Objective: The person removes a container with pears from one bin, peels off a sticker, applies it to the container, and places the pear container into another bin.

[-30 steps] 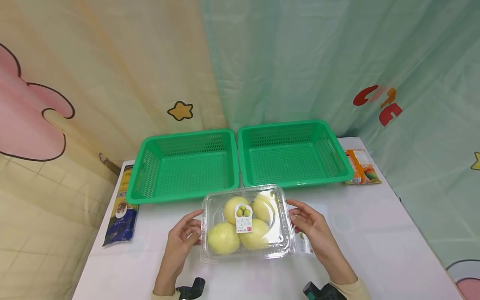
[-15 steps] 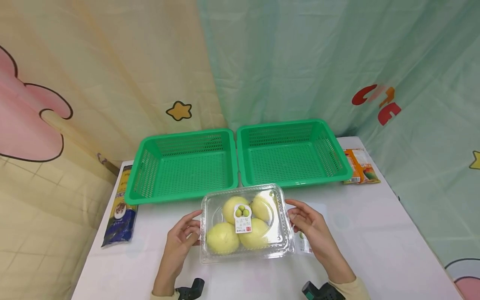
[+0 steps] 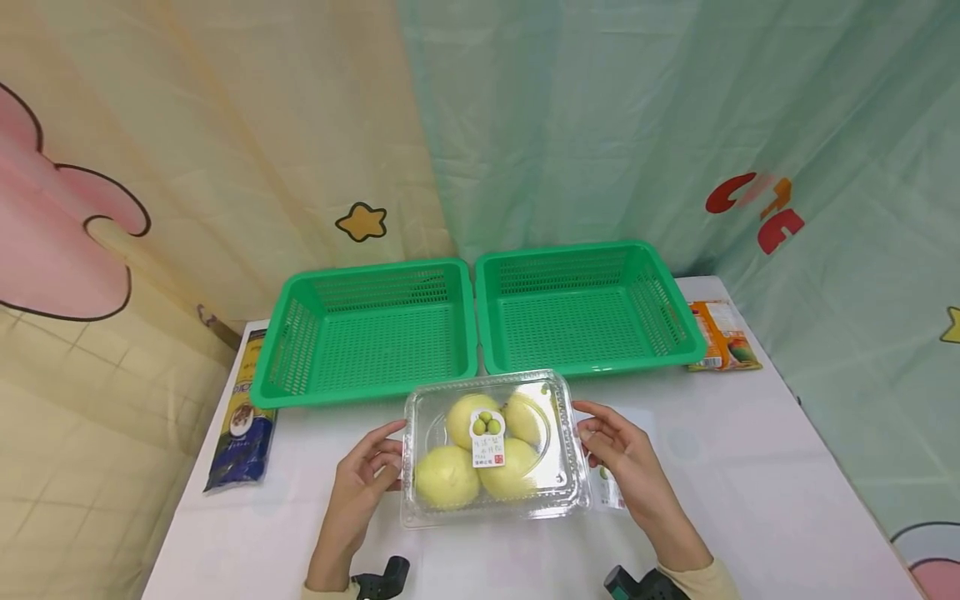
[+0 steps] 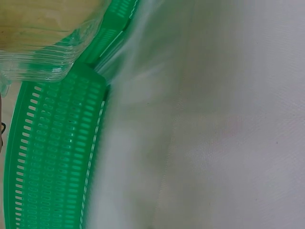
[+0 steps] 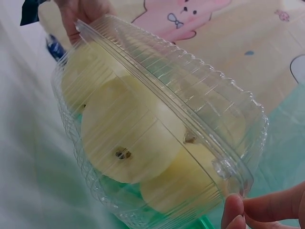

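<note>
A clear plastic clamshell box (image 3: 487,450) of yellow-green pears (image 3: 447,477) is held up in front of two green baskets. A white label with pears printed on it is stuck to the lid. My left hand (image 3: 363,475) grips the box's left end. At the opposite end, my right hand (image 3: 626,458) pinches the edge; the right wrist view shows thumb and finger (image 5: 274,207) closed on the rim. Pears also show through the ribbed plastic (image 5: 128,129) there. In the left wrist view, one corner of the box (image 4: 38,59) overlaps a basket.
The left basket (image 3: 367,392) and right basket (image 3: 592,368) stand side by side at the back, nothing in either. A blue and yellow packet (image 3: 243,425) lies far left, an orange packet (image 3: 723,337) far right. A pale printed sheet (image 3: 611,492) lies beneath the right hand.
</note>
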A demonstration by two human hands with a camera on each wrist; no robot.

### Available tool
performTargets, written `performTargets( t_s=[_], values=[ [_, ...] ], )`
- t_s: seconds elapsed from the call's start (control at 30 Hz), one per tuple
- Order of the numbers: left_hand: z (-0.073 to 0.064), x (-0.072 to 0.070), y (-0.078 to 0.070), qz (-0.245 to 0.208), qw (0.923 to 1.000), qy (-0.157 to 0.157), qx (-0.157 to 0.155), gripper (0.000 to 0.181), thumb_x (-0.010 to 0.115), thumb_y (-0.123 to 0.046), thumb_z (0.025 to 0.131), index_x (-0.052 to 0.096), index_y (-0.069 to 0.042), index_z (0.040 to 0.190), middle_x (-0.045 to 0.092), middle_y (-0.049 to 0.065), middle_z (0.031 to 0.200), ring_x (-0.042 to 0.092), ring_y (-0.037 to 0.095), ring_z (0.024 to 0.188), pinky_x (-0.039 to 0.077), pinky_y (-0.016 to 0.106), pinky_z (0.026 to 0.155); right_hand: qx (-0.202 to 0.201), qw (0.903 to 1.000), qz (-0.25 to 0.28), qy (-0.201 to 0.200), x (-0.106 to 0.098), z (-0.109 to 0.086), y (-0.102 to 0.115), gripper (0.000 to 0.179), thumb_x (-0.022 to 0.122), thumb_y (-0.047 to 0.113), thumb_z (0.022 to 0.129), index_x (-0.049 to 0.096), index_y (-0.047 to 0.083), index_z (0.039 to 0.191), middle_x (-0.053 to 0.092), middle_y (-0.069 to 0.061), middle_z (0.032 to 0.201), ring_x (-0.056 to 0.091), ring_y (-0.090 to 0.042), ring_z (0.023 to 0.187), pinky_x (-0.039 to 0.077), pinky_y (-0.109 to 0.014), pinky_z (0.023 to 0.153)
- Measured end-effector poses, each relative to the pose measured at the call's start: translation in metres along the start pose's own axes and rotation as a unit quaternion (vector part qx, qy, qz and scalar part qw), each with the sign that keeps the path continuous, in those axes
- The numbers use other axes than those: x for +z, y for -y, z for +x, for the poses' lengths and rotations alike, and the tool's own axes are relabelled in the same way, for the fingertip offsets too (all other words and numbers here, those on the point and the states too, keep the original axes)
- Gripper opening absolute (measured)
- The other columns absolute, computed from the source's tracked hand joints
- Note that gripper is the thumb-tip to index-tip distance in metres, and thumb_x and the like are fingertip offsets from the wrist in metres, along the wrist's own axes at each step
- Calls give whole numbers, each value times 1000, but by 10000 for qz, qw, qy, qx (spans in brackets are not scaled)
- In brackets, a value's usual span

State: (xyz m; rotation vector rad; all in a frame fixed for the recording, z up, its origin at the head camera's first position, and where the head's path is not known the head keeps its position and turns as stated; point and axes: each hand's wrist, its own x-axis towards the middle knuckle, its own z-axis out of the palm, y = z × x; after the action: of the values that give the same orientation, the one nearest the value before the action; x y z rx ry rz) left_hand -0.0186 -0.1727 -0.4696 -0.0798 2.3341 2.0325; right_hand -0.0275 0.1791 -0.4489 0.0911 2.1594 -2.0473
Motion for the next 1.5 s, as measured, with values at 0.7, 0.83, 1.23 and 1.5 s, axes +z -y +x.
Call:
performTargets(
  t_s=[0.7,0.83,1.23,1.5],
  values=[
    [5,6,-8,-232,9991,-31,348,62,51,16,88,50,-8,144,62,3,101,65,6,82,60,29,61,-303,9994,-176,-77,-5,3,12,41,55,11,102,51,2,142,58,1,102,56,-6,82,52,-21,68],
    [6,8,-10,-293,9989,41,369,61,52,15,88,49,-8,145,61,4,102,64,6,83,60,29,61,-332,9992,-175,-111,-6,5,12,41,54,10,102,50,1,143,58,2,100,55,-6,81,52,-22,68],
    [17,9,-14,-140,9967,340,718,56,56,12,91,50,-7,144,57,8,102,61,4,82,60,30,60,-439,9984,-11,-345,-6,3,15,41,55,9,102,50,-2,141,58,5,99,52,-6,77,50,-19,66],
    [16,11,-18,-252,9964,379,713,55,57,12,91,50,-5,143,57,4,100,62,3,82,60,29,60,-459,9981,156,-386,-7,2,17,41,55,9,102,49,-3,141,59,5,98,53,-6,76,49,-19,66]
  ],
)
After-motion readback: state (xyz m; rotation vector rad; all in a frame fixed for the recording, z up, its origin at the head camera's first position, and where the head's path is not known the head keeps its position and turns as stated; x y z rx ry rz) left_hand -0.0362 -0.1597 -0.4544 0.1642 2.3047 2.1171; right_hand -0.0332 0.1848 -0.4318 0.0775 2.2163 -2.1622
